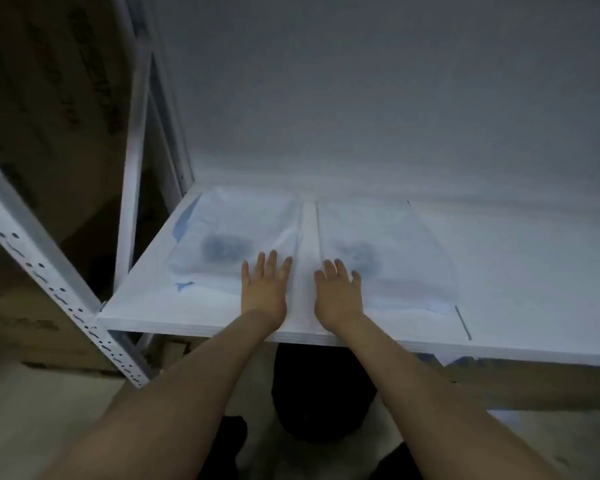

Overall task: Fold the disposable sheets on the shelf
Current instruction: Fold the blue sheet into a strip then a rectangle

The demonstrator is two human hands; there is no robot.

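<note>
1. Sheets: two thin, translucent white disposable sheets, left [229, 237] and right [388, 251], lie flat on the white shelf [201, 323].
2. Left hand [264, 289] and right hand [336, 294]: fingers spread, palms pressing the inner edges.
3. Handling: probably light, limp, tearable; pinch corners.
</note>
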